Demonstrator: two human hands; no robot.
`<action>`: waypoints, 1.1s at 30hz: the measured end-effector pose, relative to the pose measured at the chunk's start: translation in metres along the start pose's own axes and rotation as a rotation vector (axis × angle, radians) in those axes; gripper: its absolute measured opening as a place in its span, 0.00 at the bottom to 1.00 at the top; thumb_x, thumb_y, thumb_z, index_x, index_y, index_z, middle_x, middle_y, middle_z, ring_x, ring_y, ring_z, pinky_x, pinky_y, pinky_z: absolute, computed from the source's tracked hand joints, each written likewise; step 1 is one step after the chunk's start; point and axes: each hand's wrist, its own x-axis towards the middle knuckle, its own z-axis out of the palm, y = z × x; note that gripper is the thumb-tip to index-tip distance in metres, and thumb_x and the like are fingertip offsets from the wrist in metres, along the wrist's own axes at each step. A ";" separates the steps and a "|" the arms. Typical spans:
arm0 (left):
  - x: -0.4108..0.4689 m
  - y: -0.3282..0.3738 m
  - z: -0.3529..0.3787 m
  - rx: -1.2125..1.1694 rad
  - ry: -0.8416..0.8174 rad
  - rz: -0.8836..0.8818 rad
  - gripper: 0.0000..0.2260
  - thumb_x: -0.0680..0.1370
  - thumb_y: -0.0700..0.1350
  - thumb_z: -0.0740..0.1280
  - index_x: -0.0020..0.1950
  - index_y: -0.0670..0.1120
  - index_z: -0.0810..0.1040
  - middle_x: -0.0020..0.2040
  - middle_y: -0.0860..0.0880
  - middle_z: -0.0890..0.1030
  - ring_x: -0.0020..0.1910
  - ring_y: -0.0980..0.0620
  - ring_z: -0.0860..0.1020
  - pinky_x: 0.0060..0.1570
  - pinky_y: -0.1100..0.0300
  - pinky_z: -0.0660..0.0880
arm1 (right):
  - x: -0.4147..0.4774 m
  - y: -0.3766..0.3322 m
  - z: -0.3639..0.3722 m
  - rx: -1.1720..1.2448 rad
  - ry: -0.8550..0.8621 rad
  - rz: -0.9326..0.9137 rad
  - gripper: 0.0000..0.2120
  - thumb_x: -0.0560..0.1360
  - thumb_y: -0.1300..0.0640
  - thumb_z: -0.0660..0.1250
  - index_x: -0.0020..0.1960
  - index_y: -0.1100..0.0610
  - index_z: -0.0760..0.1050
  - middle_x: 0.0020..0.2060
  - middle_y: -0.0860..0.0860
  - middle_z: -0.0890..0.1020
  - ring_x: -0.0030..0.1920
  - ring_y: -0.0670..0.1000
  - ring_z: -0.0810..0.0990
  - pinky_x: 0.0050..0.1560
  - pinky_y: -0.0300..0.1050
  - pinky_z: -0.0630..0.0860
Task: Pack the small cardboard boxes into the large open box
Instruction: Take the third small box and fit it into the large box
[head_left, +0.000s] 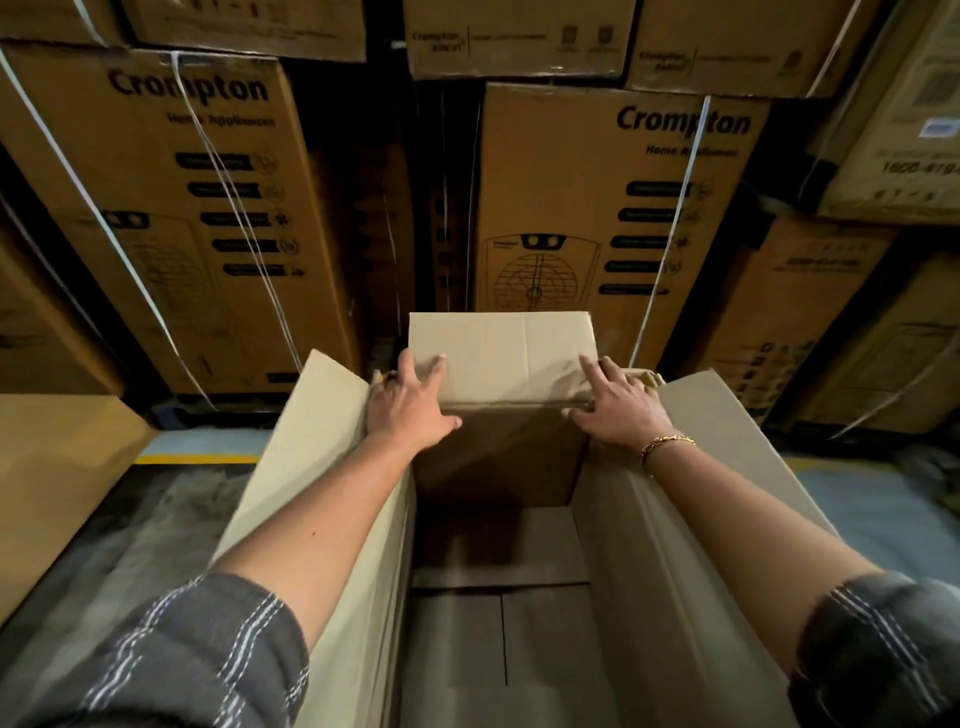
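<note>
Wall of stacked Crompton cartons (618, 208) fills the background, strapped with white bands, standing upright. Grey floor (171, 509) with a yellow line (197, 459) off to my left.

Large open box (498, 613) sits right in front of me, mouth up, long axis running away from me toward the cartons. Side flaps splay outward: left flap (306, 457), right flap (727, 467). Inside is dark; I see only the bottom flaps and their centre seam. No small boxes visible inside or anywhere else in view.

Far flap (498, 353) stands up at the far end, its long edge running left-right, fold line at the far rim of the box.

Both forearms reach down the length of the box, over its mouth.

My left hand (410, 405) lies flat on the far flap's lower left corner, fingers spread, thumb near the fold. My right hand (618, 410) mirrors it on the lower right corner, fingers extended. Neither hand is closed around anything; both are open palms pressing on cardboard. Flap sits between and beyond the two hands.

Gold bracelet (665, 446) on my right wrist. Grey striped sleeves (197, 660) rolled up at the elbows.
</note>
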 end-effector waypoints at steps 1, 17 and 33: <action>0.001 0.000 0.005 0.032 -0.007 0.000 0.44 0.76 0.65 0.68 0.82 0.57 0.45 0.82 0.40 0.46 0.67 0.40 0.76 0.75 0.47 0.59 | 0.004 0.002 0.003 -0.025 0.000 -0.007 0.42 0.78 0.34 0.61 0.82 0.45 0.43 0.82 0.54 0.52 0.77 0.63 0.63 0.75 0.62 0.58; 0.009 -0.007 0.023 0.185 0.109 0.108 0.39 0.78 0.63 0.66 0.82 0.56 0.49 0.81 0.39 0.56 0.61 0.42 0.81 0.75 0.44 0.58 | 0.008 0.016 0.029 -0.112 0.093 -0.018 0.39 0.77 0.34 0.60 0.81 0.41 0.43 0.65 0.54 0.80 0.67 0.58 0.76 0.70 0.61 0.60; -0.189 -0.031 0.001 0.459 0.015 0.042 0.42 0.77 0.72 0.48 0.83 0.48 0.47 0.83 0.42 0.45 0.82 0.40 0.42 0.77 0.38 0.41 | -0.204 0.041 0.042 -0.188 0.107 -0.013 0.41 0.79 0.30 0.46 0.83 0.53 0.48 0.83 0.52 0.46 0.82 0.55 0.41 0.80 0.59 0.41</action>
